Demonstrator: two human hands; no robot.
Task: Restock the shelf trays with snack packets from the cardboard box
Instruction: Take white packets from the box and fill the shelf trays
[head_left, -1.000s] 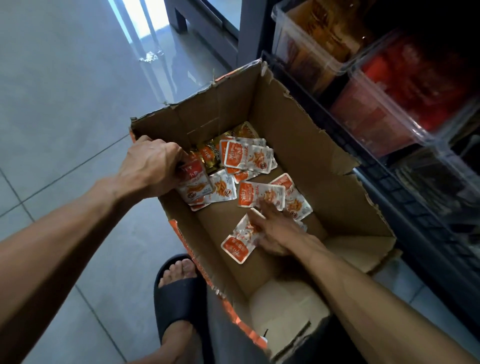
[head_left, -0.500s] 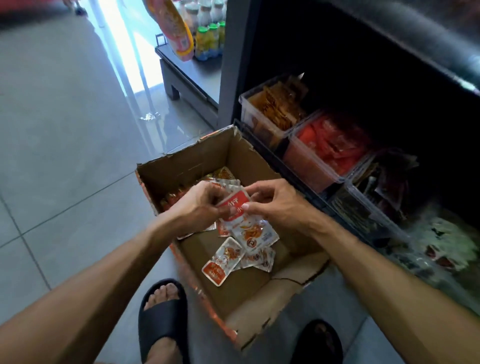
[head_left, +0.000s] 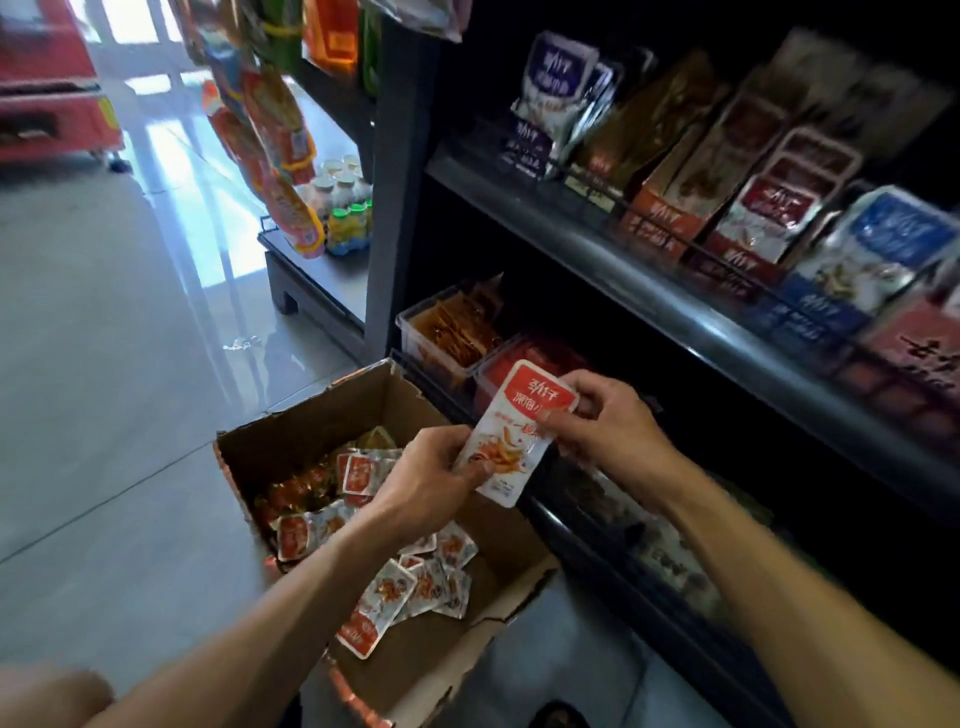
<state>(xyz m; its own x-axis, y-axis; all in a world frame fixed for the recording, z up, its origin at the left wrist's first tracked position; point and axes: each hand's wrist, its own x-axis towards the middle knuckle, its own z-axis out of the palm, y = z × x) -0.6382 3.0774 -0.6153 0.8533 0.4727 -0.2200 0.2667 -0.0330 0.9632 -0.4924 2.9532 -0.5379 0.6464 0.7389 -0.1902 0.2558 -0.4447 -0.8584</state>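
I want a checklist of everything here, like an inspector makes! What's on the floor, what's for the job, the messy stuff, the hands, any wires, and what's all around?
Surface: grey tiled floor; the cardboard box stands on it beside the shelf.
Job's things: red and white snack packets lie loose in the box; a stack of packets is held above it; clear shelf trays sit on the bottom shelf.
Clutter: small scrap on the floor.
Hands: left hand grips the stack's lower end; right hand pinches its upper part.
Cables: nothing seen.
Surroundings: upper shelf of snack bags, bottled drinks, hanging packets.
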